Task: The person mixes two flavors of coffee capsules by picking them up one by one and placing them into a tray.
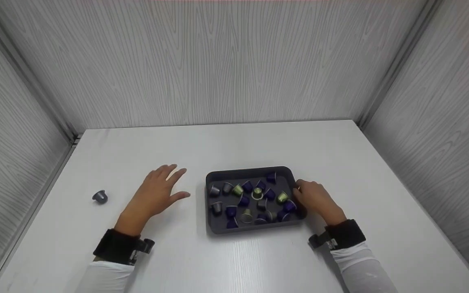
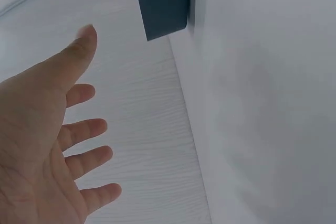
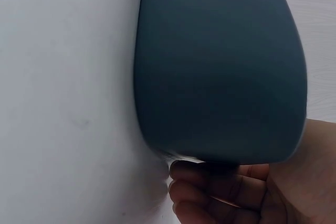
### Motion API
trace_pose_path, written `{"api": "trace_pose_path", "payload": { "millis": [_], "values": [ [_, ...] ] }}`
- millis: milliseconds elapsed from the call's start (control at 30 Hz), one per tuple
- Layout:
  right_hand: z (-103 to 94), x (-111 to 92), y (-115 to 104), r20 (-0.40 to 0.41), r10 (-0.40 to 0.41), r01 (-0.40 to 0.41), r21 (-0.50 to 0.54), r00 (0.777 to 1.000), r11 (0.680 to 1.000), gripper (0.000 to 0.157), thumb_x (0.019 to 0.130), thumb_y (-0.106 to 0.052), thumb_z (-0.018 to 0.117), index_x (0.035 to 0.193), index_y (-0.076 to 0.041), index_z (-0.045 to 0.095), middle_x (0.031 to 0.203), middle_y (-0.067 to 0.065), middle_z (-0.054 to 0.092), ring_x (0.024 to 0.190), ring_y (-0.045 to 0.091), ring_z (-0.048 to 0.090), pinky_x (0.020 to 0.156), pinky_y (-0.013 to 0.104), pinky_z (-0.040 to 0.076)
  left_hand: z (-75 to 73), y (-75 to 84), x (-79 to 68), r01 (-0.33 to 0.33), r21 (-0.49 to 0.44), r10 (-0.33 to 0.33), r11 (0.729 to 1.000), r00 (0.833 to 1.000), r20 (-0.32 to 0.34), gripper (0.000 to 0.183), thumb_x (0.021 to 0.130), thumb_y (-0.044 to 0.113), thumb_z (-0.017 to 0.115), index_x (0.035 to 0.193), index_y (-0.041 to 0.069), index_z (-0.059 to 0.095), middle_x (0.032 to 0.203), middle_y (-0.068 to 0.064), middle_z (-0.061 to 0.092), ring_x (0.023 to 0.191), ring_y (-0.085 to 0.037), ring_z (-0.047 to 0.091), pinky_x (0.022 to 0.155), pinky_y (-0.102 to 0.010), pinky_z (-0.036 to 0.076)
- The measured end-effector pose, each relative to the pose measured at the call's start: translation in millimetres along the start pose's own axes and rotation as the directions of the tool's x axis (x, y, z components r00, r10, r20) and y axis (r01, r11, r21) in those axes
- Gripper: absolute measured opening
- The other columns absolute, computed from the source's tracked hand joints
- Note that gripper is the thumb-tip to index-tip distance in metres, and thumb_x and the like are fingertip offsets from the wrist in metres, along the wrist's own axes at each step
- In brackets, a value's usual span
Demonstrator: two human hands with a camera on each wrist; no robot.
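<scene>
A dark grey rectangular tray (image 1: 255, 230) lies on the white table, holding several coffee capsules in purple, green and grey, such as a green capsule (image 1: 282, 197) and a purple capsule (image 1: 231, 211). My right hand (image 1: 316, 199) grips the tray's right side; the right wrist view shows its curled fingers (image 3: 191, 190) against the outer wall. To the left of the tray, apart from it, my left hand (image 1: 155, 191) is held with fingers spread and nothing in it. In the left wrist view its palm faces the camera, near a corner of the tray (image 2: 165, 3).
A single grey capsule (image 1: 100, 197) lies on its side on the table, left of my left hand. Pale wood-grain panels (image 1: 218, 61) enclose the table (image 1: 234, 264) at the back and both sides. Each wrist wears a black strap (image 1: 116, 247) with a small camera.
</scene>
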State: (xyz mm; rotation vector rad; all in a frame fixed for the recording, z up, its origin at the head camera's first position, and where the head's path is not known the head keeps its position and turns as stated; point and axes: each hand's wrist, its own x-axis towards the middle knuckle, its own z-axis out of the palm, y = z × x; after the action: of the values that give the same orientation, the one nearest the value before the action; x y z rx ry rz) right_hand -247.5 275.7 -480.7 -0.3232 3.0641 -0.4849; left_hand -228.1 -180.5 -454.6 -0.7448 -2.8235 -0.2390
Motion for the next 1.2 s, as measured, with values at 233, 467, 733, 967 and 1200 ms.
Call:
{"api": "trace_pose_path", "payload": {
  "millis": [233, 467, 733, 967, 1200],
  "values": [
    [0.5, -0.2, 0.3, -0.008, -0.009, 0.009, -0.004, 1.000, 1.000, 0.015, 0.095, -0.017, 0.054, 0.090, -0.005, 0.062, 0.072, 0.008, 0.061, 0.065, 0.026, 0.055, 0.059, 0.043, 0.046, -5.6, -20.5, -23.5, 0.126, -0.009, -0.125, 0.992, 0.990, 0.065, 0.080, 0.091, 0.067, 0.049, 0.154, 0.020, 0.032, 0.158, -0.018, 0.026, 0.142, -0.044, 0.021, 0.108, -0.069, 0.018],
    [3.0, 0.8, 0.4, -0.025, -0.032, 0.032, -0.010, 0.999, 0.999, 0.015, 0.094, -0.017, 0.055, 0.090, -0.004, 0.062, 0.074, 0.010, 0.062, 0.066, 0.029, 0.057, 0.060, 0.046, 0.047, -9.0, -44.5, -46.9, 0.272, -0.023, -0.267, 0.962, 0.953, 0.141, 0.088, 0.089, 0.076, 0.040, 0.157, 0.025, 0.017, 0.161, -0.020, 0.011, 0.143, -0.051, 0.007, 0.103, -0.077, 0.006],
    [3.9, 0.5, 0.5, -0.030, -0.027, 0.027, -0.004, 0.999, 1.000, 0.017, 0.095, -0.017, 0.055, 0.096, -0.003, 0.065, 0.079, 0.013, 0.065, 0.069, 0.030, 0.059, 0.063, 0.047, 0.049, -11.8, -73.2, -66.8, 0.412, -0.081, -0.392, 0.908, 0.901, 0.185, 0.097, 0.088, 0.077, 0.041, 0.159, 0.020, 0.007, 0.159, -0.028, 0.005, 0.140, -0.058, 0.002, 0.099, -0.081, 0.003],
    [3.0, 0.4, 1.5, -0.008, -0.017, 0.017, 0.006, 1.000, 1.000, 0.017, 0.095, -0.018, 0.053, 0.094, -0.004, 0.063, 0.074, 0.009, 0.062, 0.065, 0.027, 0.056, 0.060, 0.044, 0.047, -12.6, -92.9, -75.4, 0.518, -0.157, -0.468, 0.841, 0.842, 0.269, 0.105, 0.087, 0.076, 0.045, 0.158, 0.012, 0.000, 0.155, -0.035, -0.001, 0.136, -0.063, -0.003, 0.098, -0.081, 0.005],
    [3.2, 1.4, 3.9, -0.006, -0.009, 0.009, 0.010, 1.000, 1.000, 0.019, 0.095, -0.019, 0.054, 0.098, -0.003, 0.065, 0.078, 0.010, 0.065, 0.069, 0.028, 0.058, 0.063, 0.046, 0.048, -8.2, -106.1, -81.5, 0.550, -0.179, -0.481, 0.816, 0.817, 0.319, 0.102, 0.091, 0.069, 0.048, 0.155, 0.001, 0.006, 0.151, -0.041, 0.000, 0.133, -0.066, 0.000, 0.098, -0.080, 0.012]
  ]
}}
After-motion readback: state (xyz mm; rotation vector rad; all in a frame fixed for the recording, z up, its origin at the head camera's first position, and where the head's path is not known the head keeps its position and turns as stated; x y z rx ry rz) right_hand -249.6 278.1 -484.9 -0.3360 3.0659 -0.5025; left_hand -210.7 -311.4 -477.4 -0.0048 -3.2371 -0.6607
